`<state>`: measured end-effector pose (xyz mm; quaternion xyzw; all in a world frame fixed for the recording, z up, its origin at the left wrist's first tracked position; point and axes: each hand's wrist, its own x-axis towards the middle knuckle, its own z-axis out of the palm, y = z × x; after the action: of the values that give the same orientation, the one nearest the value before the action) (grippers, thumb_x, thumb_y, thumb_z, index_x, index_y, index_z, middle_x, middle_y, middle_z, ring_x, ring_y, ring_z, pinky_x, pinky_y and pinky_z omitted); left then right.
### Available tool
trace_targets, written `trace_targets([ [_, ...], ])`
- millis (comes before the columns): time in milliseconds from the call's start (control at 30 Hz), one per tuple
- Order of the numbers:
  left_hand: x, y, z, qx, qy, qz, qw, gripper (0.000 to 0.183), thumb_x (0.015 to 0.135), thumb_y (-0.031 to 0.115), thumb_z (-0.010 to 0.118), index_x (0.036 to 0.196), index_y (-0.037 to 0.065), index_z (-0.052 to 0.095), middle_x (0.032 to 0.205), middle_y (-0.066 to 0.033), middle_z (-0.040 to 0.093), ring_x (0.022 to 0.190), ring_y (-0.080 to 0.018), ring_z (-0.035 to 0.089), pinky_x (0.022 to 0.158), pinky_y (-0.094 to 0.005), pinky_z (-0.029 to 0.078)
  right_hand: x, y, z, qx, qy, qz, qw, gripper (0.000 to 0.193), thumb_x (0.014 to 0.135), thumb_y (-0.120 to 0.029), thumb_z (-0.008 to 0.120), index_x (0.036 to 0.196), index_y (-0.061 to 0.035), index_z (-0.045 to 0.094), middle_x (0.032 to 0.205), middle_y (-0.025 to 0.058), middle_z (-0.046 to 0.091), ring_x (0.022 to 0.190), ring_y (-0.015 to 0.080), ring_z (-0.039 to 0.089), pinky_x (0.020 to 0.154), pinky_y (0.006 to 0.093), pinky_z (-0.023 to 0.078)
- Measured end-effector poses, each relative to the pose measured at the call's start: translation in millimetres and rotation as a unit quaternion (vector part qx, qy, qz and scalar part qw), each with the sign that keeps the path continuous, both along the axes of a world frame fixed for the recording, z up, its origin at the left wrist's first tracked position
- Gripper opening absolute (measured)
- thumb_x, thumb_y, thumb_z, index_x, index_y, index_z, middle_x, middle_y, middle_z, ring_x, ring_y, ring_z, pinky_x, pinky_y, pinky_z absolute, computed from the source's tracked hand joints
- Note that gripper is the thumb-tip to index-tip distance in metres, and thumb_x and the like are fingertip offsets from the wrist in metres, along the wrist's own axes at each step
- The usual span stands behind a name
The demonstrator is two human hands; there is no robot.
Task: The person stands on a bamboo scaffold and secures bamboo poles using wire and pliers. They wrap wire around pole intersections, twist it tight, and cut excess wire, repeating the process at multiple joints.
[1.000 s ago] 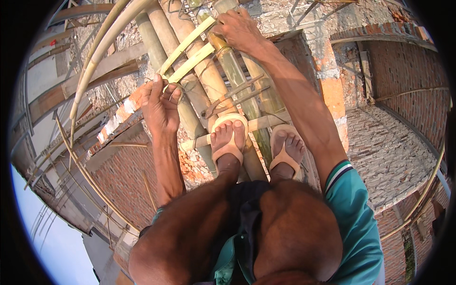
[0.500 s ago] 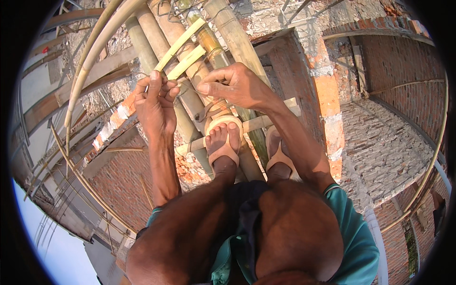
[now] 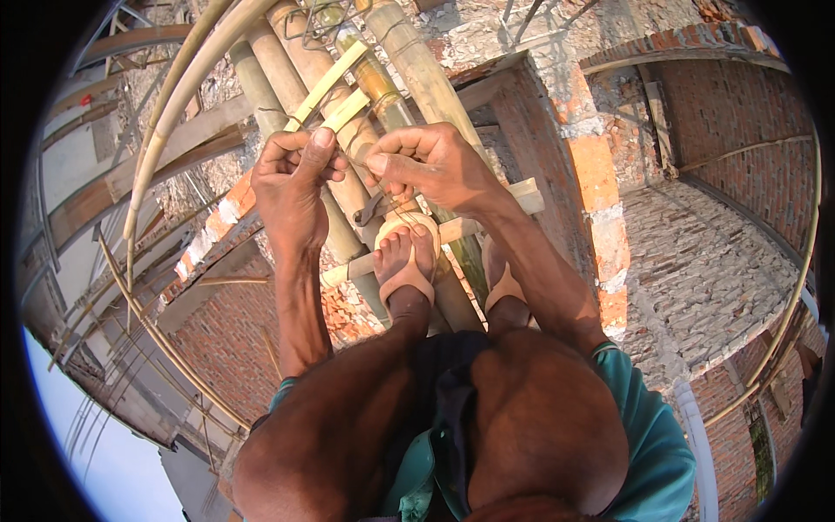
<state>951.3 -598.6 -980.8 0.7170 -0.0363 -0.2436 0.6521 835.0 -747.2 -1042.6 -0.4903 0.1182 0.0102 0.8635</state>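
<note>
My left hand (image 3: pixel 296 178) is closed in a pinch, thumb against the fingers, just above bamboo poles. Facing it, my right hand (image 3: pixel 430 165) is pinched too, its fingertips a short way from the left ones. A thin wire (image 3: pixel 355 163) runs between the two hands; its ends are hidden in my fingers. Under them lie several long bamboo poles (image 3: pixel 430 74) side by side. Two pale split strips (image 3: pixel 329 84) rest across the poles beyond my hands. A dark metal piece (image 3: pixel 370 210) lies on the poles by my sandal (image 3: pixel 409 278).
I squat on the poles, both feet in tan sandals. A pale crosspiece (image 3: pixel 526 196) passes under my feet. Bent wires (image 3: pixel 317 26) stick up at the far end. A curved bamboo pole (image 3: pixel 165 113) rises at left. Broken brick walls (image 3: pixel 600 200) and a deep drop lie around.
My left hand has shifted right and turned its thumb inward, towards the right hand. The gap between my fingertips is smaller. The right hand has moved only slightly.
</note>
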Motion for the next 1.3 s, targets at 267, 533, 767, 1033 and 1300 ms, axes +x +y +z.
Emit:
trace_targets([
  [267,-7.3,-10.7,7.9,0.069,-0.066,-0.033,0.995,0.019,0.092,0.011,0.08,0.089,0.0,0.064,0.073,-0.0086,0.069,0.063,-0.0123,0.065,0.06,-0.0245,0.052,-5.6,-4.2,4.8,-0.117,-0.037,-0.028,0.992,0.026,0.099,-0.023,0.068,0.099,0.003,0.069,0.083,0.0102,0.07,0.077,0.0156,0.062,0.073,0.0342,0.05],
  [533,-6.8,-16.0,14.7,0.124,-0.107,-0.085,0.983,0.021,0.094,0.013,0.078,0.09,0.003,0.061,0.078,-0.0072,0.068,0.066,-0.0111,0.063,0.064,-0.0251,0.053,-3.0,4.8,5.1,-0.256,-0.024,-0.089,0.962,0.019,0.102,-0.018,0.06,0.101,0.0013,0.06,0.079,0.0174,0.064,0.071,0.0312,0.061,0.071,0.0435,0.048],
  [767,-19.1,-17.5,11.0,0.099,-0.01,-0.152,0.983,0.025,0.093,0.015,0.079,0.108,-0.003,0.069,0.084,-0.0043,0.07,0.08,-0.0087,0.063,0.07,-0.0229,0.05,-6.9,-6.8,9.4,-0.144,0.007,-0.086,0.986,0.019,0.101,-0.017,0.058,0.1,0.0019,0.061,0.077,0.0172,0.063,0.068,0.0292,0.061,0.068,0.043,0.048],
  [1033,-26.3,-11.2,3.8,0.162,-0.111,-0.187,0.962,0.013,0.097,0.011,0.072,0.097,-0.002,0.068,0.078,0.002,0.063,0.068,-0.0025,0.051,0.058,-0.0212,0.041,-7.1,-1.5,13.1,-0.266,-0.027,-0.133,0.954,0.017,0.101,-0.016,0.059,0.097,0.0006,0.06,0.079,0.0184,0.065,0.073,0.0323,0.065,0.07,0.0447,0.049],
  [1300,-23.0,-10.7,-0.4,0.148,-0.081,-0.199,0.965,0.016,0.101,0.013,0.068,0.107,-0.001,0.062,0.09,-0.0072,0.069,0.082,-0.0138,0.067,0.076,-0.0286,0.054,-2.8,-8.5,11.2,-0.246,0.028,-0.15,0.957,0.015,0.103,-0.014,0.058,0.102,0.0002,0.059,0.078,0.0156,0.067,0.067,0.0289,0.065,0.066,0.0418,0.05],
])
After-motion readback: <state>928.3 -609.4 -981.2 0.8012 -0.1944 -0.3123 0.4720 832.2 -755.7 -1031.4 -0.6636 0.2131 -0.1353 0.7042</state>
